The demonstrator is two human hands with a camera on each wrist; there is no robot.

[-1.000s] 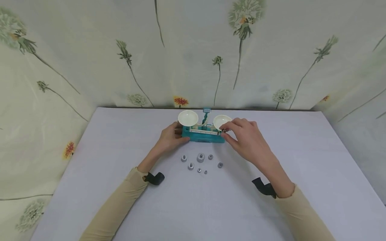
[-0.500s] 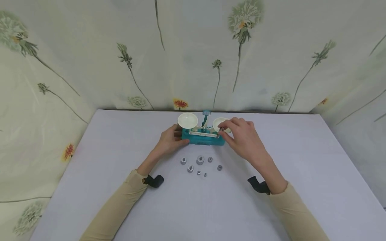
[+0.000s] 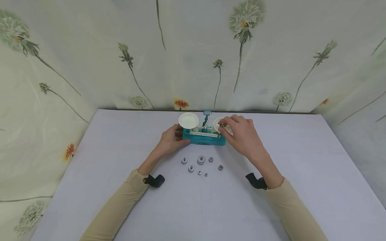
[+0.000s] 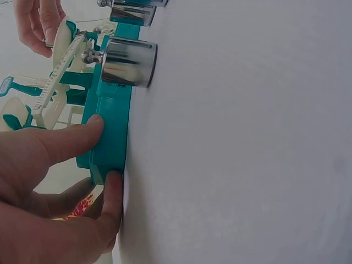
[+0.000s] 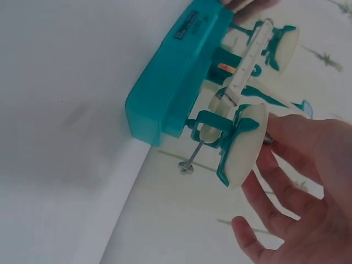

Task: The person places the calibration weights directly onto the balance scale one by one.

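A teal balance scale [image 3: 203, 140] with two white pans stands near the table's back edge. My left hand [image 3: 170, 139] grips the left end of its base; in the left wrist view the thumb [image 4: 82, 137] lies on the base's front, fingers at its end. Over the right pan [image 3: 217, 122], my right hand [image 3: 242, 135] pinches a small metal weight [image 3: 222, 126] between thumb and fingertips. In the right wrist view that weight [image 5: 268, 138] shows partly, at the pan's rim, mostly hidden by pan and fingers. The left pan [image 3: 188, 120] holds nothing.
Several silver knobbed weights of different sizes stand on the white table [image 3: 193, 207] in front of the scale, the largest weight [image 3: 201, 160] among them. A flower-printed cloth [image 3: 187, 50] hangs behind the table.
My right hand has moved slightly left and inward with the weight, from the right pan's front edge to over the pan. The left hand stays on the base.
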